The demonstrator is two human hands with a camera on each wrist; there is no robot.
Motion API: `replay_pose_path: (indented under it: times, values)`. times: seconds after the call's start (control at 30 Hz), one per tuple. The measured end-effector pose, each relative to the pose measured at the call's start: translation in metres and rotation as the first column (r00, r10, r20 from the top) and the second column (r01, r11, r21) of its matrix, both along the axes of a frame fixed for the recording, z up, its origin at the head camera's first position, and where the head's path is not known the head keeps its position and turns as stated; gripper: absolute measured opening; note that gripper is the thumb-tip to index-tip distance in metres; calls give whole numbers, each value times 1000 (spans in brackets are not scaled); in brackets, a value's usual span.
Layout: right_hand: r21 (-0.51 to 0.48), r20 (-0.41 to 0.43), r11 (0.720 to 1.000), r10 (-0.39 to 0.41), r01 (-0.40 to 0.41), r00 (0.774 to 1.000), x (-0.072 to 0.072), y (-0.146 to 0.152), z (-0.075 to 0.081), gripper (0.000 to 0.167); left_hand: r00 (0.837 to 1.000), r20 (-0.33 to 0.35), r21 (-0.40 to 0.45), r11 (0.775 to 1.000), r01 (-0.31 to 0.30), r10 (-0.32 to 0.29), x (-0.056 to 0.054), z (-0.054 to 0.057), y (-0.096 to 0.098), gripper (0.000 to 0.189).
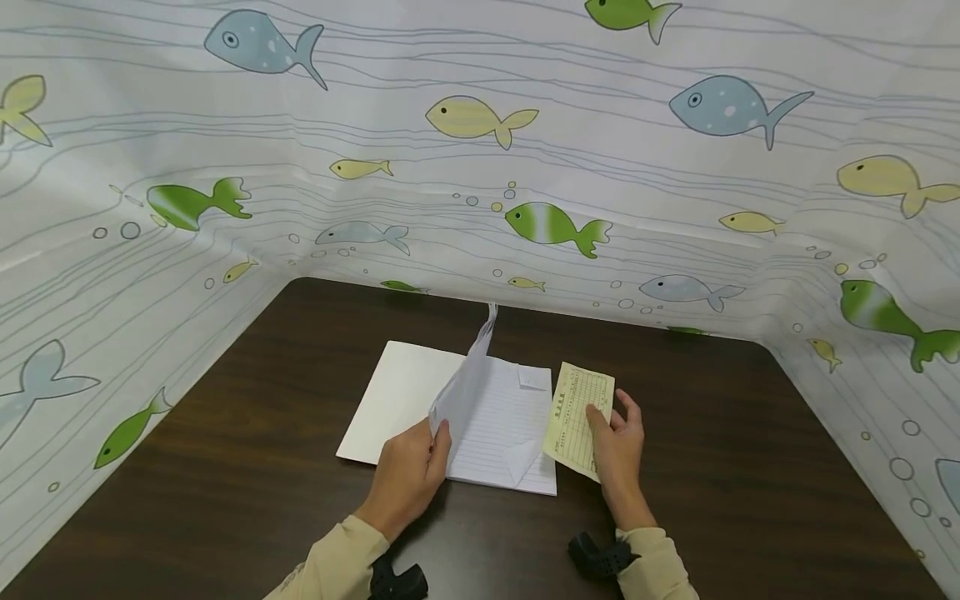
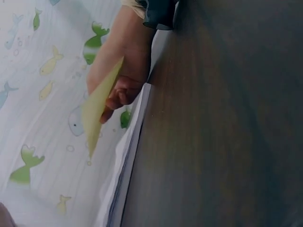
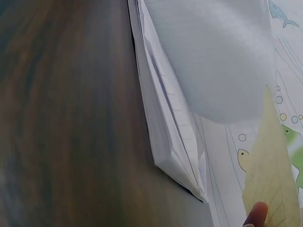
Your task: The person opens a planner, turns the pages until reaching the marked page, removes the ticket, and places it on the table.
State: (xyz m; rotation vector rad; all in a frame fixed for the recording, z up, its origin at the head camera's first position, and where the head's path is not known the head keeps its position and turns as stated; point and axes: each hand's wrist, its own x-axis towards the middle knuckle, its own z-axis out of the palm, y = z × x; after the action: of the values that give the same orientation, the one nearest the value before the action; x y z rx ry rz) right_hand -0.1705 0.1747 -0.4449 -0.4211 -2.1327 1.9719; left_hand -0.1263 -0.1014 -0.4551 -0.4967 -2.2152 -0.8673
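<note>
The left hand (image 1: 408, 467) grips raised white paper pages (image 1: 463, 387) of an open, white, rectangular lined notebook (image 1: 501, 408); the right hand (image 1: 622, 442) pinches a pale-yellow rectangular printed paper slip (image 1: 573, 417) just beside the notebook's right edge. The notebook lies on a dark-brown wood-grain worktop (image 1: 247, 417), bordered by white fish-patterned sheeting (image 1: 450, 187).

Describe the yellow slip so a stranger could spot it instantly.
On the dark brown table lies an open notebook. At its right edge, the right hand holds the yellow slip. Being pale yellow and printed sets it apart from the notebook's white, lined page.
</note>
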Motion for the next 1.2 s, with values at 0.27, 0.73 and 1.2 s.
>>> replay_pose_path:
  times: [0.27, 0.73, 1.2]
  values:
    - [5, -45, 1000, -7, 7, 999, -6, -8, 6, 62, 998, 49, 229, 972, -42, 32, -3, 2, -7, 39]
    - [-40, -315, 998, -62, 52, 947, 5, -21, 70, 62, 994, 89, 190, 981, 48, -66, -1, -1, -13, 55]
    - [484, 1, 853, 226, -198, 974, 0, -76, 22, 74, 986, -41, 136, 976, 168, -164, 0, 0, 1, 15]
